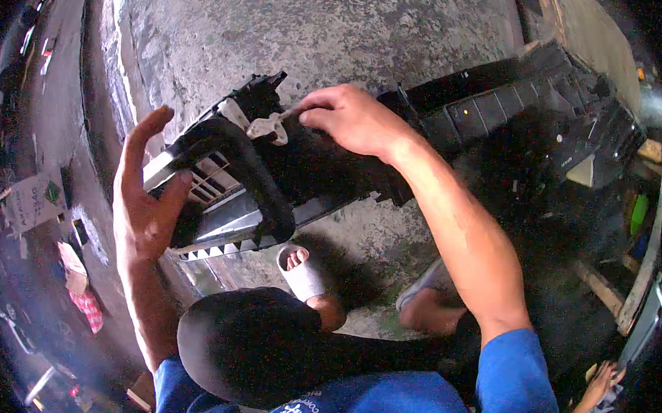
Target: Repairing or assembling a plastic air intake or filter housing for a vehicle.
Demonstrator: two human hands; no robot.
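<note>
surrounding black plastic frame (pixel 268 191); mottled concrete floor (pixel 281 34)

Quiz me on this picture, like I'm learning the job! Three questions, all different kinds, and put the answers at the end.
1. Fill in the missing word: The left hand is touching a big ____ plastic part.

2. Pick one: Which hand's fingertips are closer to the small white piece?
A) the left hand
B) the right hand

3. True or false: Toes poke out of the front of the left sandal.

Key:
1. black
2. B, the right hand
3. true
</note>
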